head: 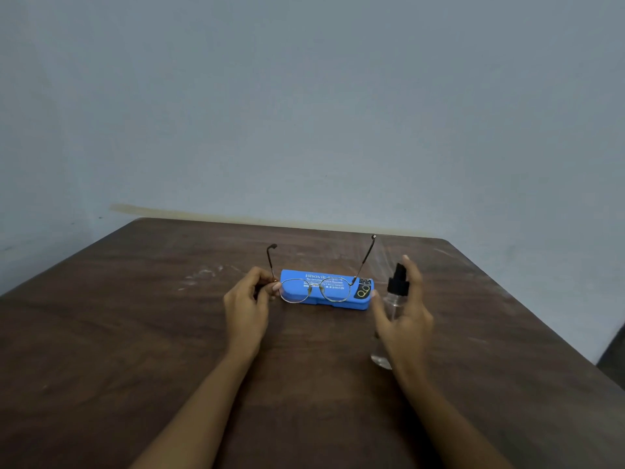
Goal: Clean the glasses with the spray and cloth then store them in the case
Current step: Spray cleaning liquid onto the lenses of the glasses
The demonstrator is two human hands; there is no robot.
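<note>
Brown wood bench (135,333), near edge cut off. Blue case (364,302) lying closed mid-bench, print blurred, partly behind glasses (334,290). Left grip (248,299) pinching glasses by one hinge, temples unfolded. Right grip (406,319) wrapped round clear spray bottle (395,289), its body hard to trace.

The left hand (248,296) pinches the wire-framed glasses (318,289) at the hinge of one temple, holding them with both temples open and pointing toward the far edge of the brown wooden surface (135,333). Behind the lenses a closed blue glasses case (360,302) lies flat, nearer the far edge than the near one. The right hand (406,316) grips a tilted clear spray bottle (392,299) with a black nozzle, forefinger raised beside the nozzle.
</note>
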